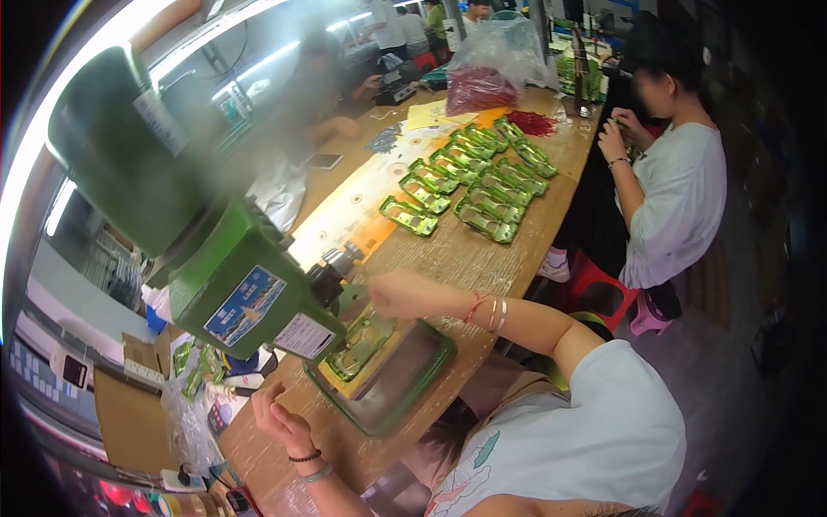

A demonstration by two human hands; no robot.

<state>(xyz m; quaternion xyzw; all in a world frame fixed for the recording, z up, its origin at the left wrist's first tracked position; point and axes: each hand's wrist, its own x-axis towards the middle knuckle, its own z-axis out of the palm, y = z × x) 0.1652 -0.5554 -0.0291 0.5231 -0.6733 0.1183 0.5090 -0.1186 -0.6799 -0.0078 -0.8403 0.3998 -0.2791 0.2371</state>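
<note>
A green drill press (233, 284) stands at the left, its chuck (332, 263) facing the table. On its metal base (405, 388) sits a yellowish block (376, 372) with a green plastic shell (357, 349) lying on it. My right hand (405, 295) is closed just above the far end of that shell, beside the chuck. What its fingers hold, if anything, is hidden. My left hand (286, 422) is raised left of the base, fingers loosely bent and apart, with nothing visible in them. A dark lever (237, 391) ends close to its fingertips.
Rows of green plastic shells (469, 177) lie on the wooden table (469, 284). Beyond them are red small parts (531, 123), a clear bag (495, 73) and a phone (323, 161). A person (680, 181) sits at right near a red stool (594, 289). Another person's arm shows across the table.
</note>
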